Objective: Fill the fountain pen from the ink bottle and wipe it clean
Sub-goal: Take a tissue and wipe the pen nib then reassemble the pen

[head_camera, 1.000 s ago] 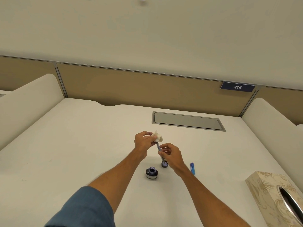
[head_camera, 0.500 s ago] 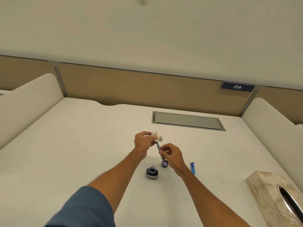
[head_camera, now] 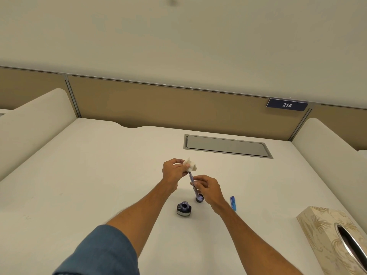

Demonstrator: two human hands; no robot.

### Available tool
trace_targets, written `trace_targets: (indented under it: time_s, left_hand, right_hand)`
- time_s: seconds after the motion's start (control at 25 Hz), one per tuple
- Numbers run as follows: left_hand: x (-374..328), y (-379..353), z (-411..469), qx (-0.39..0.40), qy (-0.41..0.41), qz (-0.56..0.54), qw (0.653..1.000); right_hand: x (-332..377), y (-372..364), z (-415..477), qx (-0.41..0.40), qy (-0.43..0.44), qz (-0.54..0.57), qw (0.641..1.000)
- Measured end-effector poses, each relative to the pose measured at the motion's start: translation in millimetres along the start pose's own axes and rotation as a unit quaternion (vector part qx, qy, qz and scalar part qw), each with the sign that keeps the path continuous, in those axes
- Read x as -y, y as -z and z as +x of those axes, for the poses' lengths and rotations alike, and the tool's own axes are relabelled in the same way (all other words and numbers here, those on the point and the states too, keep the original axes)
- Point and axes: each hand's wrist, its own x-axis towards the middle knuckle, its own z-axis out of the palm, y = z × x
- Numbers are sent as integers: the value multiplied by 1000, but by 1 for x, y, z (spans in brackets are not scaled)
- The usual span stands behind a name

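Note:
My right hand (head_camera: 207,187) grips the slim fountain pen (head_camera: 192,180) by its rear half, the pen pointing up and away. My left hand (head_camera: 174,171) pinches a crumpled white tissue (head_camera: 191,165) around the pen's front tip, which is hidden inside the tissue. Below the hands, the open dark ink bottle (head_camera: 184,209) stands on the white desk (head_camera: 79,185). Its round cap (head_camera: 199,198) lies just right of it, partly behind my right hand.
A blue pen part (head_camera: 233,203) lies on the desk right of my right wrist. A patterned tissue box (head_camera: 325,235) sits at the near right corner. A grey cable hatch (head_camera: 227,146) is set into the desk farther back. Low partitions border both sides.
Both hands stay almost in place. The tissue remains pressed over the pen's tip, with only slight shifts of the fingers.

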Motion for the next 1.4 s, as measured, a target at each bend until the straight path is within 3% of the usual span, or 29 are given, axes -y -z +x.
trace_targets:
  time_s: [0.36,0.64,0.92,1.2,1.4]
  left_hand:
    - [3,-3,-2,12,-1,-7,1000]
    - [3,-4,-2,21,-4,-12,1000]
    - [3,-6,0,23,-2,-25,999]
    - [2,-8,0,30,-3,-22,999]
    - [4,-6,3,37,-7,-24,999]
  right_hand:
    - [2,0,-1,-7,-15,-34,999]
    - [3,1,-2,-1,-29,22,999]
    - [3,2,-1,7,-6,-45,999]
    - [7,5,0,-18,-3,-21,1000]
    - [2,7,0,8,-15,2,1000]
